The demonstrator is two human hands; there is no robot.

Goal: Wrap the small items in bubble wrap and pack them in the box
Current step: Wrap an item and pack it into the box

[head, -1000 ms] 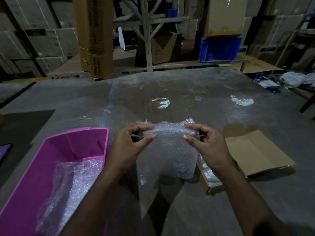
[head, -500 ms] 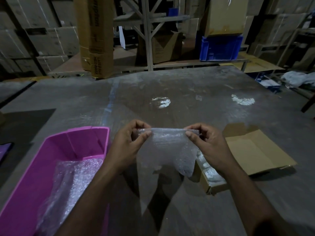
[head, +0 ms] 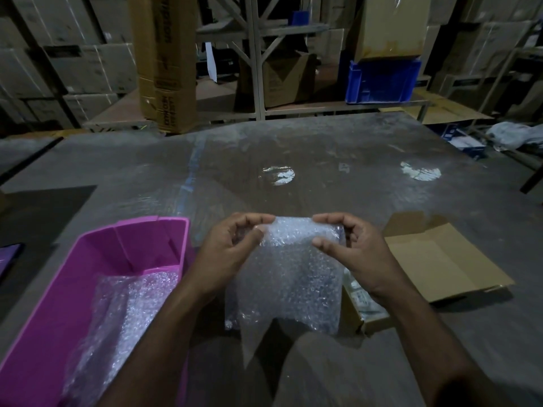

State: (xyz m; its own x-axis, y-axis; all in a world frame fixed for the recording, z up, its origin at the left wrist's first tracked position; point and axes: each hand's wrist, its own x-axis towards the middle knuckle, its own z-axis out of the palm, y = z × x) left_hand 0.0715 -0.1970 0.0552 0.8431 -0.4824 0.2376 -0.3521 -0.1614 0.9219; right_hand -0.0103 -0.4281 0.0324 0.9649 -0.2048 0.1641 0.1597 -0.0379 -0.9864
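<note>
A sheet of clear bubble wrap hangs in front of me above the table, its top edge rolled over something I cannot make out. My left hand pinches the roll's left end and my right hand pinches its right end. Just right of the wrap lies an open cardboard box with its flap folded out; pale wrapped items show inside it under my right wrist. A pink plastic bin at the lower left holds more bubble wrap.
The grey table stretches ahead with two bright light reflections on it. Behind its far edge stand a tall cardboard carton, metal shelving, a blue crate and stacked boxes. A dark object lies at the far left.
The hanging sheet has lengthened and spread flatter below my hands. Both hands stay on the rolled top edge, turned slightly with the roll; the camera has tipped a little.
</note>
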